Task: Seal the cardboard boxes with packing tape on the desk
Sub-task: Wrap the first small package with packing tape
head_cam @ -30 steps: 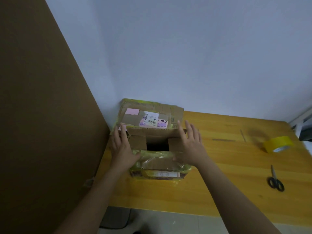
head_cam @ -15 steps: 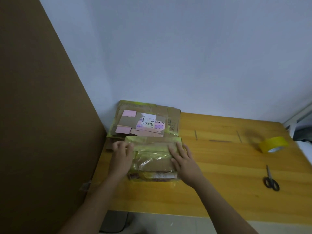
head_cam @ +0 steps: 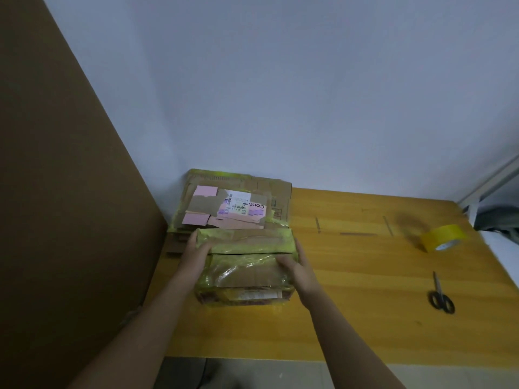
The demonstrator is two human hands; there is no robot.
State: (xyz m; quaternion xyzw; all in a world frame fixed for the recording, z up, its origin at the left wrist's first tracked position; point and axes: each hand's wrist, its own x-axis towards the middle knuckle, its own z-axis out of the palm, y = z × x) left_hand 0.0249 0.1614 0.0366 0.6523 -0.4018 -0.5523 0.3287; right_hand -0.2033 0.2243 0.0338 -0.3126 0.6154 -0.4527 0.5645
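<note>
A small cardboard box [head_cam: 247, 259] wrapped in old yellowish tape sits on the wooden desk [head_cam: 351, 276] near its left end, its top flaps folded down. My left hand [head_cam: 195, 255] grips the box's left side with the thumb over the top edge. My right hand [head_cam: 297, 269] holds the right side, thumb lying on the lid. A roll of yellow packing tape [head_cam: 442, 237] stands at the far right of the desk. Black scissors [head_cam: 441, 296] lie in front of the roll.
A stack of flattened cardboard [head_cam: 238, 203] with pink and white labels lies behind the box against the wall. A tall brown panel [head_cam: 56, 192] bounds the desk's left side. Dark fabric [head_cam: 500, 220] shows past the desk's right edge.
The box was open a second ago with both hands on its flaps. The flaps came down, and my hands have shifted from the lid to the box's two sides.
</note>
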